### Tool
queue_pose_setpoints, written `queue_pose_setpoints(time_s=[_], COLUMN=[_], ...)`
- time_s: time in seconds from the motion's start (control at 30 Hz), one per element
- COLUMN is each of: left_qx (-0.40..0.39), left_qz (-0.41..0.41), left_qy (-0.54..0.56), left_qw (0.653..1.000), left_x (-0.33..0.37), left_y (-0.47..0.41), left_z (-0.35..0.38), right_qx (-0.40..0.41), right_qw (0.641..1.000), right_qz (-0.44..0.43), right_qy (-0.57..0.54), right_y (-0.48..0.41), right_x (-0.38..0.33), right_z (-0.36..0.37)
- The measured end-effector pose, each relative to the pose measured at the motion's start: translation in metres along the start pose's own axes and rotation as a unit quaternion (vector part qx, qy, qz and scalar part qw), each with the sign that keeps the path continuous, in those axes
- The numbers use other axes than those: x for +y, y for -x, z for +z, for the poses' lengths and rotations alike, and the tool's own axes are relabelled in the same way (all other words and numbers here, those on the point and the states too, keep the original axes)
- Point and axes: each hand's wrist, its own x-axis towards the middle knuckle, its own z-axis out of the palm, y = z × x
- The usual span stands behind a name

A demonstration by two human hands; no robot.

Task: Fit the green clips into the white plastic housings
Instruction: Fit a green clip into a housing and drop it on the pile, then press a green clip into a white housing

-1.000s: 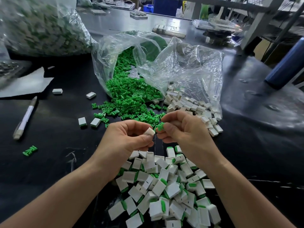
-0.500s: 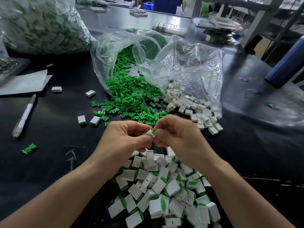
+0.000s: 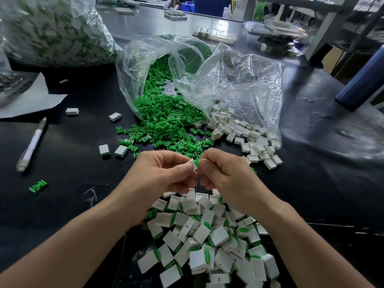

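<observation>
Both hands meet above the tabletop (image 3: 311, 194), one part in each.
I see the left hand (image 3: 164, 173) pinching a white housing (image 3: 193, 164) and the right hand (image 3: 226, 175) pinching a green clip (image 3: 199, 162) against its edge. The finished pile (image 3: 207, 235) lies under the wrists and the loose clips (image 3: 166, 125) just beyond. The widest stretch of tabletop lies to the right.

Soft, even light falls from above and from the far side, bright enough for clean colour. It glares white on the far end of the black table (image 3: 218, 23) and lies as grey sheen at the right. The crumpled clear bag (image 3: 239, 84) sparkles with highlights. Shadows are faint (deepest between the 2 forearms (image 3: 72, 246)). The middle is sharp. The full bag (image 3: 52, 32) at upper left is smeared, and the edges bow outward, tilting the blue bottle (image 3: 361, 80).
</observation>
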Motion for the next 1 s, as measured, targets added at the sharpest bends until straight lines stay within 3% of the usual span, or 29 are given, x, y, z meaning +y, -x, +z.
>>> queue_pose_setpoints(time_s=[0.3,0.63,0.73,0.83,0.93,1.0], left_qx=[-0.021,-0.019,-0.025,-0.031,-0.028,-0.036], left_qz=[0.116,0.172,0.149,0.139,0.129,0.126], left_qy=[-0.149,-0.282,-0.178,-0.086,-0.033,-0.010], left_qw=[0.982,0.944,0.972,0.986,0.991,0.991], left_x=[0.000,-0.008,-0.004,0.000,0.000,-0.001], left_y=[0.005,0.004,0.002,0.003,0.003,0.003], left_z=[-0.002,-0.004,-0.003,-0.001,0.001,0.003], right_qx=[-0.033,-0.079,-0.041,-0.006,0.008,-0.038], right_qw=[0.981,0.939,0.967,0.998,0.988,0.968], right_qz=[-0.080,-0.116,-0.109,-0.053,0.033,0.077], right_qy=[0.172,0.314,0.225,0.030,-0.152,-0.237], right_y=[0.003,0.005,0.006,0.005,0.003,0.003], right_x=[-0.008,-0.010,-0.007,-0.005,-0.003,-0.005], right_z=[-0.008,-0.007,-0.007,-0.009,-0.012,-0.010])
